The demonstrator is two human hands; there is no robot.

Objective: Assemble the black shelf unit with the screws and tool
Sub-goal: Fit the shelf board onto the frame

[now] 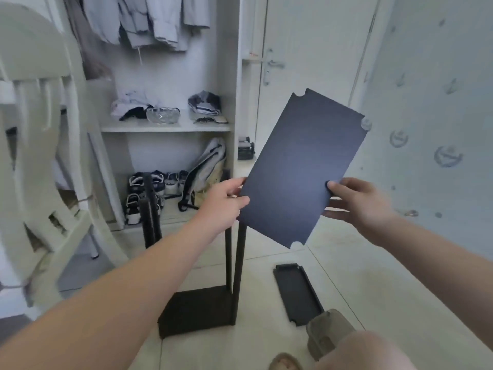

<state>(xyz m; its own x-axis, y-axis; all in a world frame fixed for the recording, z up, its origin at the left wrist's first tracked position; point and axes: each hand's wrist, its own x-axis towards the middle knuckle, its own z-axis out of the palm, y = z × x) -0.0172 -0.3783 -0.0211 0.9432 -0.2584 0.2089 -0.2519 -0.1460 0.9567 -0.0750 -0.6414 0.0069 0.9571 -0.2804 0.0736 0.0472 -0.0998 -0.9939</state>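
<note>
I hold a flat black shelf panel (pixel 301 169) tilted in the air above the floor (pixel 360 276). It is a matte rectangle with a round notch cut at each corner I can see. My left hand (pixel 226 201) pinches its left edge, fingers (pixel 236 184) curled round it. My right hand (pixel 357 201) grips the right edge, thumb on the face. Below stands the black base (pixel 197 311) with two upright posts (pixel 236 263). A second panel (pixel 297 293) lies on the tiles nearby.

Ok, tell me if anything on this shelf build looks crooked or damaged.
Nothing clearly damaged. The two posts on the black base seem to spread apart toward their tops, though the wide lens may cause that. The panel between left hand and right hand is tilted.
</note>
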